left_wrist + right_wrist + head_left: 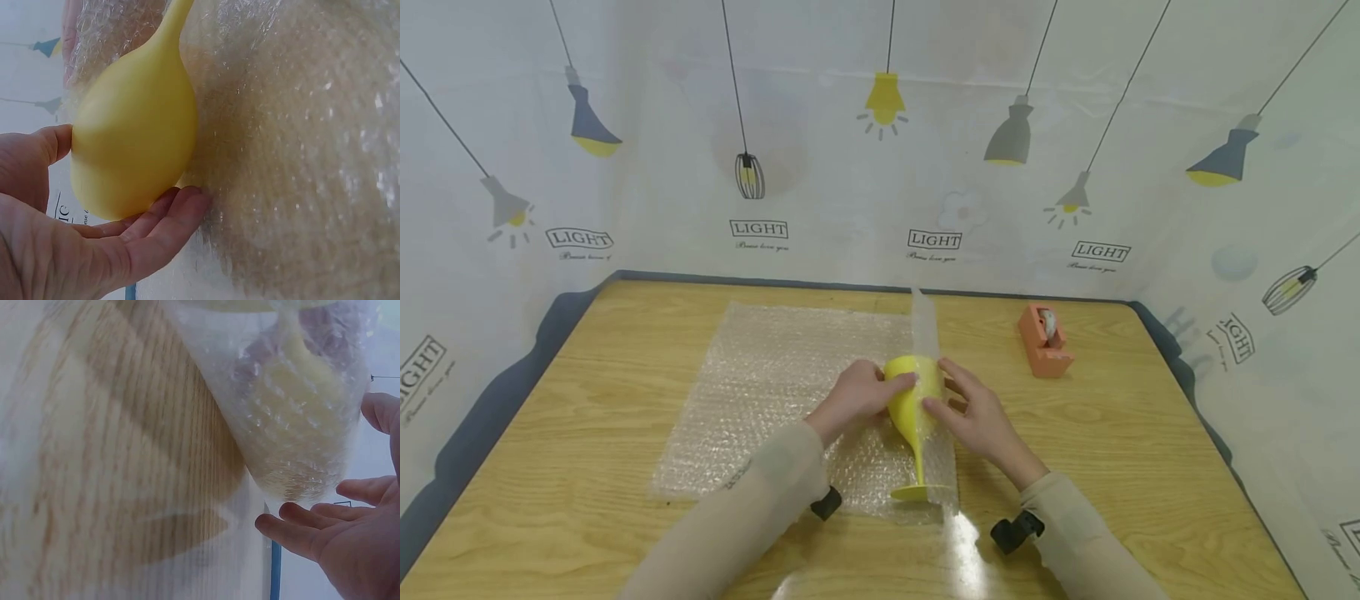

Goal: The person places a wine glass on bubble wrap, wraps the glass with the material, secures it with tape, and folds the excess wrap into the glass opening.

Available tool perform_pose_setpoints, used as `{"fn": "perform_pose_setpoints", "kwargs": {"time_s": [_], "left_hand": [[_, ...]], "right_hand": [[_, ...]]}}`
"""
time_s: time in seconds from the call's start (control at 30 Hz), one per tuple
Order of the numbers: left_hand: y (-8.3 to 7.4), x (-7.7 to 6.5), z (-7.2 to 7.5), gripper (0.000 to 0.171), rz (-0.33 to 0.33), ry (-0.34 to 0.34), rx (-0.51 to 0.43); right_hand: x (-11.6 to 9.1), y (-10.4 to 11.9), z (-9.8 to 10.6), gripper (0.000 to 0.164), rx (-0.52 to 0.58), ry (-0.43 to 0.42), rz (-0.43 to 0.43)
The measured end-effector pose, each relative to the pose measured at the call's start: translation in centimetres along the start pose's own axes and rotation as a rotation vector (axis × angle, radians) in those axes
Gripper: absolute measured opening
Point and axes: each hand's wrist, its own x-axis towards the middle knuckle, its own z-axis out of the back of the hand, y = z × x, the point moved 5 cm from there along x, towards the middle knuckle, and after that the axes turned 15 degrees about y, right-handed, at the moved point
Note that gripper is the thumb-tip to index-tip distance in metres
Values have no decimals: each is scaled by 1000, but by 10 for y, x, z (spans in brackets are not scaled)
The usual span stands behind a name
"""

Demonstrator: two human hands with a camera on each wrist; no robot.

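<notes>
A yellow goblet (907, 417) lies along one edge of a sheet of bubble wrap (775, 367), its round foot toward the person. My left hand (863, 390) grips the goblet's bowl, thumb on top and fingers curled beneath, as the left wrist view shows with the bowl (134, 131) bare on this side. A flap of wrap (927, 325) rises over the goblet's right side. Close against that flap, my right hand (976, 412) touches it with thumb and fingertips spread. In the right wrist view, the bowl shows blurred through the wrap (300, 419) beside nearly straight fingers (300, 534).
An orange tape dispenser (1047, 342) with a roll of tape stands at the back right of the wooden table (1120, 433). Behind the table hangs a white cloth (820, 192) printed with lamps. Both wrists carry small black cameras.
</notes>
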Motion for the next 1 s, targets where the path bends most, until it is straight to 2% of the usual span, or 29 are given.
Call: {"fn": "perform_pose_setpoints", "kwargs": {"time_s": [0.43, 0.83, 1.0], "left_hand": [[-1, 4, 1, 50, 17, 9, 33], [-2, 1, 2, 51, -4, 21, 73], [0, 0, 2, 58, -12, 35, 45]], "right_hand": [[0, -3, 0, 68, 13, 2, 1], [1, -2, -2, 75, -8, -11, -18], [3, 2, -4, 75, -31, -24, -27]]}}
